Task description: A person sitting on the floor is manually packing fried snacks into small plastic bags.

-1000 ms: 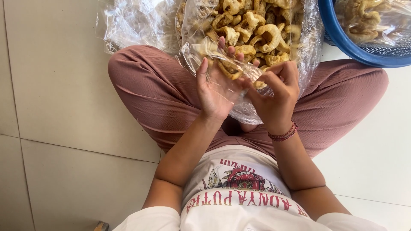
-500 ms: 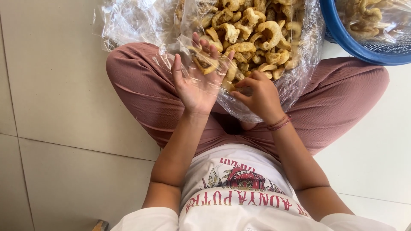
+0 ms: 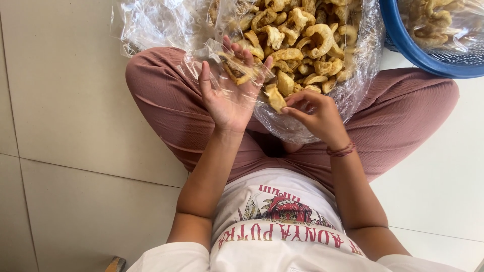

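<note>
Small clear bag (image 3: 229,68) of crackers lies on the left hand's (image 3: 229,98) spread fingers; right hand (image 3: 315,116) pinches one cracker (image 3: 276,98).

A small clear plastic bag (image 3: 229,68) lies open across the upturned left palm, crumpled, with a few golden-brown fried crackers inside. One curled cracker (image 3: 275,97) is pinched at the right fingertips, just beside the bag, over the lap.
</note>
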